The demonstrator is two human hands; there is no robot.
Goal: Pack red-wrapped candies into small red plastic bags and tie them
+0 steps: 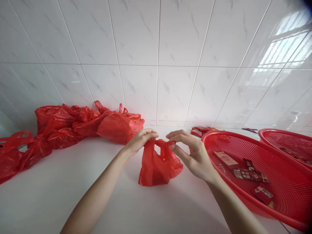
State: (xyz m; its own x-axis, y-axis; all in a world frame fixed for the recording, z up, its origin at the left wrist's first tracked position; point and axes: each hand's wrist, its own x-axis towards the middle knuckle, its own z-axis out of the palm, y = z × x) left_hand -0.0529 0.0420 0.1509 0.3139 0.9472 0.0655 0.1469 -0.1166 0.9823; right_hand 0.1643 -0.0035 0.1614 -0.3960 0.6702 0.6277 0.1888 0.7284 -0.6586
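Note:
A red plastic bag (pixel 156 167) stands upright on the white countertop (pixel 107 191), in the middle of the view. Its handles are drawn up, with a twisted strip of plastic running between my hands. My left hand (pixel 142 139) pinches the handle at the bag's upper left, thumb and fingers closed. On the other side, my right hand (pixel 192 152) grips the end of the strip between thumb and fingers. What the bag contains is hidden by the red plastic.
Several filled red bags (pixel 117 126) lie in a row along the tiled wall (pixel 136 39) at left. A large red mesh basket (pixel 292 191) with a few packets (pixel 248 175) stands at right, a second basket (pixel 280 138) behind it. Small red packets (pixel 201 130) lie near the wall.

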